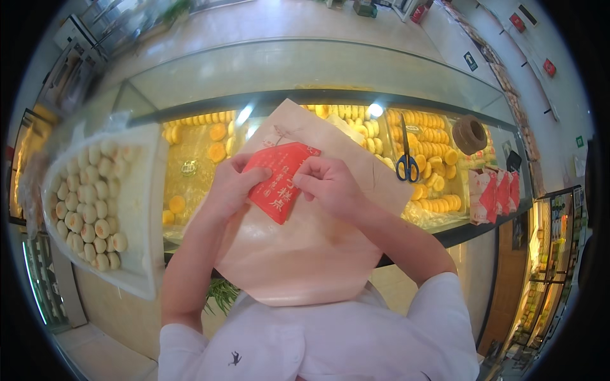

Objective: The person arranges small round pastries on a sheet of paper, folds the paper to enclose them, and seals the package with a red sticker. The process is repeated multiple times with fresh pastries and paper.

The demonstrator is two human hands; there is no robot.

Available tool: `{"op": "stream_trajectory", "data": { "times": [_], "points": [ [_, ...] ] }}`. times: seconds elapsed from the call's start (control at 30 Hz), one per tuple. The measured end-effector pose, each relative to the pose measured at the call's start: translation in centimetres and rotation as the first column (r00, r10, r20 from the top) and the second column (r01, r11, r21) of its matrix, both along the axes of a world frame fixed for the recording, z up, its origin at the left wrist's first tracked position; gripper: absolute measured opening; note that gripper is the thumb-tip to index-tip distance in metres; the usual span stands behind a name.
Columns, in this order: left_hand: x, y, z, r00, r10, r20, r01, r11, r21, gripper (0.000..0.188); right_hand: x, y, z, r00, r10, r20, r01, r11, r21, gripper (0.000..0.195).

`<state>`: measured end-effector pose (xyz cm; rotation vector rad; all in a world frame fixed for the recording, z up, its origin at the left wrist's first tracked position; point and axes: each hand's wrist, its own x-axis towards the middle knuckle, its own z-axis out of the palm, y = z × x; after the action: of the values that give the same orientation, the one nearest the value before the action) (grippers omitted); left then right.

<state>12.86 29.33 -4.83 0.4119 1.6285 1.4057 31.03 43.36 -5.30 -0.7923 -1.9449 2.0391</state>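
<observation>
A red paper packet [276, 197] with pale printed writing is held above a large sheet of tan wrapping paper [305, 259]. My left hand [233, 183] grips its left side, thumb on top and fingers mostly hidden. On the opposite side, my right hand [329, 183] pinches the packet's right edge between thumb and curled fingers. Whatever the packet contains is hidden. The tan sheet lies over the glass counter and reaches its near edge, close to my body.
Blue-handled scissors [407, 167] and a brown roll [470, 135] sit right on the glass display case [286, 64]. Several red-and-white packets [482, 195] stand beyond them. Yellow round pastries [431, 159] show below the glass. At left, a white tub [153, 266] holds pale buns [88, 195].
</observation>
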Motion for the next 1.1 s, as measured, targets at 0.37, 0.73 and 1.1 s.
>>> {"op": "stream_trajectory", "data": {
  "times": [0.37, 0.73, 1.1],
  "points": [
    [-1.4, 0.9, 1.0, 0.973, -0.211, -0.098, 0.197, 0.971, -0.134, 0.067, 1.2, -0.3, 2.2, 0.985, 0.108, 0.136, -0.162, 0.853, 0.496, 0.014],
    [-1.9, -0.6, 0.7, 0.962, -0.273, -0.024, 0.274, 0.961, 0.032, 0.068, 4.4, 4.0, -1.4, 0.911, 0.373, 0.177, -0.410, 0.862, 0.297, 0.018],
    [2.5, -0.7, 5.7, 0.804, -0.511, -0.304, 0.496, 0.859, -0.130, 0.068, -5.7, 5.8, 9.2, 0.828, 0.347, 0.441, -0.561, 0.519, 0.644, 0.017]
  ]
}}
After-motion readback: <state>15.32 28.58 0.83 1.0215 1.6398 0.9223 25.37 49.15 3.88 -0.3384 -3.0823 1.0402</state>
